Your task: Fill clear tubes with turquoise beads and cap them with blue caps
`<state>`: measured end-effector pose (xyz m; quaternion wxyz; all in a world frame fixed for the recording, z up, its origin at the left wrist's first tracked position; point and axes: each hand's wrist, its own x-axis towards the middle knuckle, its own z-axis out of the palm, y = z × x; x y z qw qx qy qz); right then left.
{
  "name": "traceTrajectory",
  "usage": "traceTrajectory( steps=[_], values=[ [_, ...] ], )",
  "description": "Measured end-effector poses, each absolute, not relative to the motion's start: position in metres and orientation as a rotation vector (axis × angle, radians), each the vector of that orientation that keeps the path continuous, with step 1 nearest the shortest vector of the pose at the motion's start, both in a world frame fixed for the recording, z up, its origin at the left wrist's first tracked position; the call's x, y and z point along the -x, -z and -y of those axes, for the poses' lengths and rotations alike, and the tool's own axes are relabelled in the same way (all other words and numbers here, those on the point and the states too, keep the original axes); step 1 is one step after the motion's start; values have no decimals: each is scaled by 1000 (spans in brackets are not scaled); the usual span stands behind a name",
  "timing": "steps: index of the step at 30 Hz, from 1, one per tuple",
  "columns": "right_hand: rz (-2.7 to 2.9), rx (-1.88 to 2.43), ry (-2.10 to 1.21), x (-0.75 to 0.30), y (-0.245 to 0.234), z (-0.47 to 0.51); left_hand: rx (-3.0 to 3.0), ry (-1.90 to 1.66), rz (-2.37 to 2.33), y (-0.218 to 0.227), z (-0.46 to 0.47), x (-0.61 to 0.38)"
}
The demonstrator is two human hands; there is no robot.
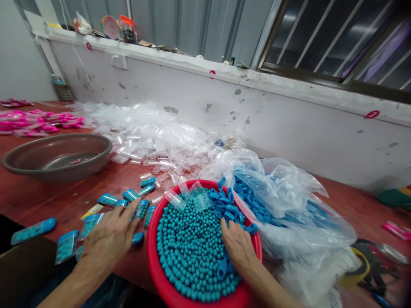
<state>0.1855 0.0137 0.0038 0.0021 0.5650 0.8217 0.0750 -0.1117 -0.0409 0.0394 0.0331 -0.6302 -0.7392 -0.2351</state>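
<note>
My left hand [107, 237] reaches over several small clear containers [67, 246] filled with turquoise beads and closed with blue caps. Its fingers are stretched out and apart, with the tips by a filled container [143, 208]. My right hand [239, 246] is over the right side of a red basin [152, 256]. Its fingers are bent together, tips down among loose blue caps [226, 205]; what they pinch, if anything, is hidden. Turquoise beads [189, 244] fill the basin. A few clear empty tubes [175, 199] lie on the beads at the far rim.
Behind the basin spreads a heap of clear tubes [154, 132]. A plastic bag [282, 184] with more blue caps touches the basin's right side. A grey bowl [58, 156] and pink items [38, 122] stand left. Yellow tape [356, 269] lies right, on the red table [128, 173].
</note>
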Motion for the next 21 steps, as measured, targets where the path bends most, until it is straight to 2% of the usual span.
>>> traceTrajectory(
  steps=[5, 8, 10, 12, 14, 17, 19, 21],
  values=[
    [-2692, -1811, 64, -177, -11, -19, 2471, 1337, 2691, -36, 31, 40],
    [-2918, -1866, 555, -172, -15, -16, 2471, 1734, 3245, -27, 19, -5],
    [-2982, -1871, 934, -169, -13, -13, 2424, 2114, 3208, -18, 12, -22],
    [-2975, -1842, 1169, -167, -8, -10, 2361, 2340, 3106, -9, 7, -29],
    [-2948, -1743, 1290, -166, -4, -10, 2367, 2298, 3085, -2, 4, -30],
    [-2894, -1582, 1412, -163, -3, -11, 2522, 1960, 3027, 0, 1, -27],
    [-2877, -1611, 1360, -163, -6, -14, 2617, 1766, 2841, -6, -4, -24],
    [-2906, -1616, 1131, -165, -9, -15, 2651, 1623, 2603, -16, -9, -18]
  ],
)
